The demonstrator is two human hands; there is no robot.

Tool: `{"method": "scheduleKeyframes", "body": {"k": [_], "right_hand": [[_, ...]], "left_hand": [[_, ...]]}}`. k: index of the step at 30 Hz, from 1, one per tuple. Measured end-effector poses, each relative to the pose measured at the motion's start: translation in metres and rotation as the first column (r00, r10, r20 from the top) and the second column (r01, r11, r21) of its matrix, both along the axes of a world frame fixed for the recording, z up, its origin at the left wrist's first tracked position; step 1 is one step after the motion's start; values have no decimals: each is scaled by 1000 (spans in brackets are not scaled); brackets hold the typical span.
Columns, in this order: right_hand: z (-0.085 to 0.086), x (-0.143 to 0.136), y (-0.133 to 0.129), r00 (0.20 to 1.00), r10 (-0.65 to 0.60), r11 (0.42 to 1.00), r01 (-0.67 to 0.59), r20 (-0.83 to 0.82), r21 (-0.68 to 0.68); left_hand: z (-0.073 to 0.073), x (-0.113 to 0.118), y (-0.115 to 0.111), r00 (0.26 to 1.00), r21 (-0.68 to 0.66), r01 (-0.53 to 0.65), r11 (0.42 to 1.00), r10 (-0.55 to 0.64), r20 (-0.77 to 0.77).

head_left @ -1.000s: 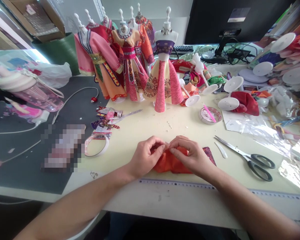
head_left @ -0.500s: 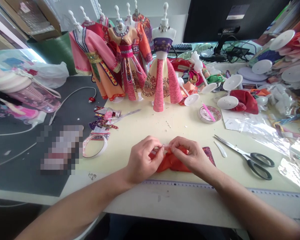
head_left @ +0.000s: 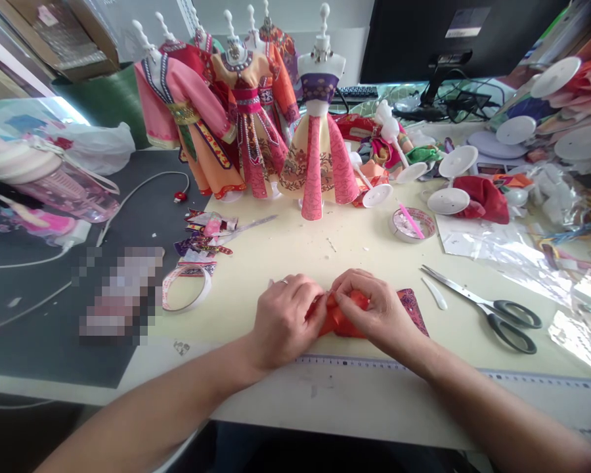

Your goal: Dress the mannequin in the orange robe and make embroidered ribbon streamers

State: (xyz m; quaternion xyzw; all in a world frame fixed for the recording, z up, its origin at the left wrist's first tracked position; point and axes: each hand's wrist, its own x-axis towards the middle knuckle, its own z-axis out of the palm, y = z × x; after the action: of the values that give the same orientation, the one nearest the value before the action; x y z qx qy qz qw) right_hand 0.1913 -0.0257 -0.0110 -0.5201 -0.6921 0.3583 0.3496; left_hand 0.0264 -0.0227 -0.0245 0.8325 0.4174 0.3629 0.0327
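A small orange-red doll garment (head_left: 347, 322) with a dark patterned cuff (head_left: 414, 310) lies bunched on the pale tabletop under both hands. My left hand (head_left: 288, 322) is closed, its thumb and fingers pinching the cloth's left side. On the other side my right hand (head_left: 369, 303) pinches the same cloth, thumb against fingertips. The two sets of fingertips almost meet at the garment's upper edge. Much of the cloth is hidden by the hands, and the exact spot they grip is covered.
A long ruler (head_left: 369, 362) runs along the front edge. Scissors (head_left: 492, 309) lie at right near a white sliver (head_left: 434, 293). A tape roll (head_left: 186, 289) and fabric scraps (head_left: 204, 240) are at left. Dressed doll forms (head_left: 320, 151) stand behind; a tape ring (head_left: 412, 223) holds a pink stick.
My left hand has rolled over, its back now turned up with a ring showing, and its fingers have moved down onto the cloth. The right hand stays nearly in place, still pinching.
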Motion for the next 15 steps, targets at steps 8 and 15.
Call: {"method": "scheduleKeyframes", "body": {"k": [8,15], "right_hand": [[0,0,1,999,48,997,-47,-12,64],[-2,2,0,998,59,997,-58,-16,57]], "left_hand": [[4,1,2,963,-372,22,928,81,258],[8,2,2,938,-455,48,889,117,327]]}}
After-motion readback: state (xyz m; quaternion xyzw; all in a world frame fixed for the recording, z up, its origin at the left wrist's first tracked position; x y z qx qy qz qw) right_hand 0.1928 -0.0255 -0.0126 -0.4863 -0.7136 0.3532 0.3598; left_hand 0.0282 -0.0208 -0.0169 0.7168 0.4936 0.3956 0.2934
